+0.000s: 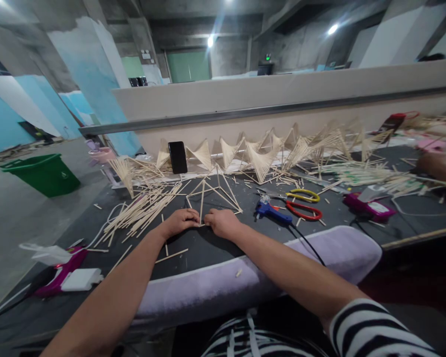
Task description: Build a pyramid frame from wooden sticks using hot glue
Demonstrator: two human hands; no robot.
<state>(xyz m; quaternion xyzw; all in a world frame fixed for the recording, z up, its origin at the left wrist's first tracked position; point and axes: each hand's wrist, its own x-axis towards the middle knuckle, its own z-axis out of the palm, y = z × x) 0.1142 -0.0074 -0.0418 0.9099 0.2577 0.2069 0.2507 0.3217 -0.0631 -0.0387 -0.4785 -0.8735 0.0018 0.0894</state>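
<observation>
A frame of thin wooden sticks [202, 203] stands on the dark table in front of me, its struts meeting in raised peaks. My left hand [181, 221] pinches the near bottom corner from the left, fingers closed. From the right, my right hand [223, 222] closes its fingers on the same corner, close to the left one. Fingertips partly hide the joint there. Left of the frame lies a heap of loose sticks [144, 210]. A blue glue gun [273, 210] rests to the right, beside red-handled scissors [305, 212] and a yellow-handled tool [304, 195].
Twisted stick models [260, 158] line the back, with a black phone [177, 157] upright before them. Magenta power strips [65, 272] sit left and right, trailing cords. A lilac cushion [208, 290] covers the front edge. Another person's hand [440, 166] shows far right. A green bin [44, 173] stands left.
</observation>
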